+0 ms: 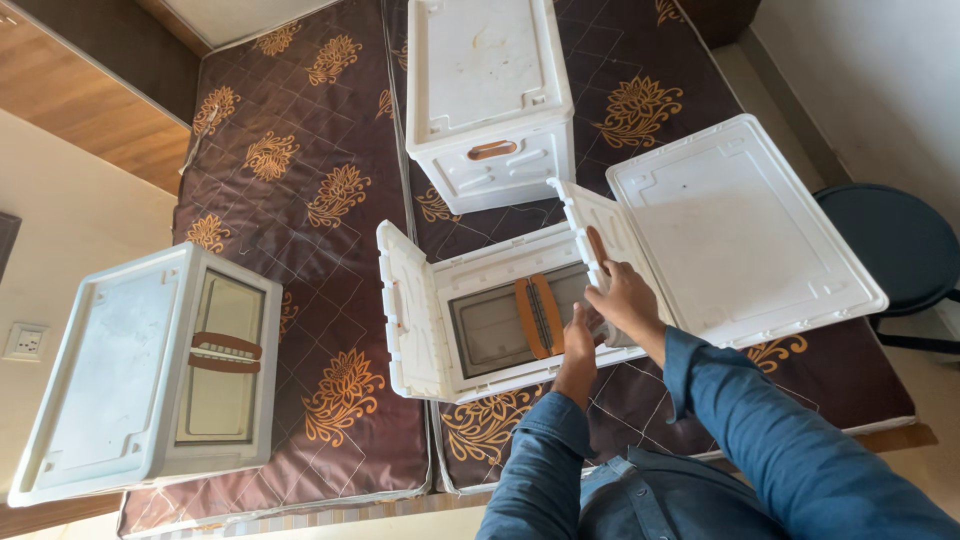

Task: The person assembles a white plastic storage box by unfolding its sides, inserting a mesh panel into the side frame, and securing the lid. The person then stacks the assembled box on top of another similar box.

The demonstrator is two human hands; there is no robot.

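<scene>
1. Reaching forward from blue sleeves (780, 450), both arms extend over the near edge of the bed (300, 190).
2. Left hand (580, 335): fingers curled against the inner lower edge of the half-folded white storage box (480, 320); whether it actually grips that edge cannot be told.
3. Right hand (622, 298): fingers closed lightly on the right end panel (600, 235) of the same box, beside that panel's brown handle.
4. Half-folded white storage box: lies at the bed's near edge, directly ahead of the hands. Left end panel (405, 310) stands swung outward; inside, a clear door with a brown handle (538, 315) shows.
5. Lid (735, 230): white, flat, hinged open to the right of the box, tilted over the bed's right side.
6. Assembled white box (150, 370): lies on its side at the bed's left near corner, well apart from the hands, brown handle on its clear door.
7. Second assembled white box (490, 90): sits farther up the bed, beyond the half-folded one, brown handle facing the viewer.
8. Bed cover: maroon quilting with gold flower motifs.
9. Dark round stool (895, 240): on the floor right of the bed.
10. Wall socket (25, 342): far left.
</scene>
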